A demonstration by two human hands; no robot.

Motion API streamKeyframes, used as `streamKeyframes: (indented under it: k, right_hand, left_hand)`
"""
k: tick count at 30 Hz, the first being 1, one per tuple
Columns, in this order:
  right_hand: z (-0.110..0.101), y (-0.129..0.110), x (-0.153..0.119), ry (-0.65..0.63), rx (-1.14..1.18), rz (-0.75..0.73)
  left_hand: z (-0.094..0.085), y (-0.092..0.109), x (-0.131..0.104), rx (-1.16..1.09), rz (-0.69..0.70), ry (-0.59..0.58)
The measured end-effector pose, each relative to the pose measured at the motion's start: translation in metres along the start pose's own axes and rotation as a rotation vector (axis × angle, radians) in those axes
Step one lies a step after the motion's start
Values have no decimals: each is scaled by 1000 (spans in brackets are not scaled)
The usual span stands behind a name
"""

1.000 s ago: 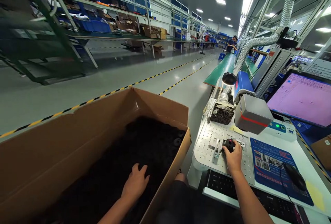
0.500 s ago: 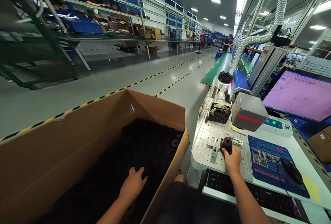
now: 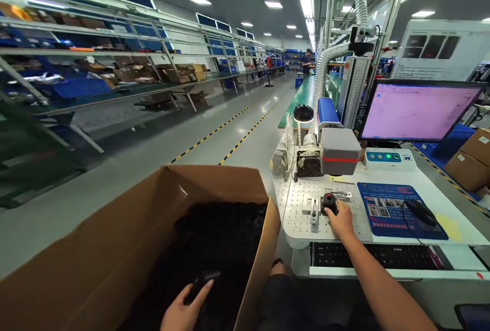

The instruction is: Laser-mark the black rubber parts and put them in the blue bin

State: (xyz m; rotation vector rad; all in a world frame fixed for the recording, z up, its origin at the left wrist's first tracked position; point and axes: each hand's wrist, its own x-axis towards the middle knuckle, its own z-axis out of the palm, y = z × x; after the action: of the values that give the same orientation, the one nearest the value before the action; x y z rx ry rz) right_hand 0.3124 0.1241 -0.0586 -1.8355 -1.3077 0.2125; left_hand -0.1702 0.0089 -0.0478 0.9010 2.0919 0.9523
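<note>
Inside the deep cardboard box (image 3: 111, 229) lies a dark heap of black round parts (image 3: 218, 234). My left hand (image 3: 184, 308) is over the heap, its thumb and fingers closed on one black part (image 3: 201, 282); its exact shape is hard to make out in the dark. On the perforated metal plate (image 3: 291, 213), my right hand (image 3: 342, 220) grips another black round part (image 3: 329, 202) from its near right side. A red light spot shows on top of that part. It sits beside small metal stop blocks (image 3: 314, 211), beneath the grey and red machine head (image 3: 340, 151).
Right of the plate are a blue mouse pad (image 3: 394, 224), a black mouse (image 3: 421, 212) and a monitor (image 3: 421, 111). A keyboard (image 3: 375, 256) sits on a tray below. A small fan (image 3: 309, 164) stands behind the plate. Far off, a person (image 3: 307, 60) stands by a green bench.
My left hand has taken hold of a black part from the heap. My right hand stays on its part at the plate. The view has turned to the right.
</note>
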Motion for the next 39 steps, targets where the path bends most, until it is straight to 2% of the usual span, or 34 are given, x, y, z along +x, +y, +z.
streamKeyframes:
  k: [2, 3, 6, 8, 10, 13, 15, 17, 22, 26, 32, 39]
  right_hand:
    - [-13, 0, -8, 42, 56, 7]
    - [-22, 1, -15, 63, 87, 0]
    - [-54, 8, -52, 92, 185, -55]
    - [-72, 16, -84, 60, 234, -83]
    - [-84, 26, -116, 4, 241, -86]
    - [-90, 39, -151, -47, 169, -93]
    - [-87, 46, -162, -55, 116, -116]
    - [-84, 50, -164, -64, 79, -147]
    - [-78, 55, -159, -80, 5, -176]
    - [-81, 58, -160, -92, 6, -167]
    - [-91, 52, -159, -50, -4, -171]
    - [-92, 43, -126, 36, -11, -188]
  left_hand:
    - [-5, 12, -13, -274, -182, -70]
    - [-6, 16, -19, -402, -230, -103]
    - [0, 22, -32, -662, -270, -161]
    - [9, 24, -38, -746, -284, -176]
    - [18, 27, -42, -813, -291, -239]
    - [26, 36, -50, -877, -323, -359]
    - [28, 46, -55, -894, -375, -368]
    - [28, 56, -62, -920, -383, -374]
    - [24, 69, -79, -1048, -279, -481]
    - [21, 62, -84, -1054, -293, -539]
    - [24, 51, -79, -1049, -292, -562]
    - [26, 52, -76, -920, -326, -540]
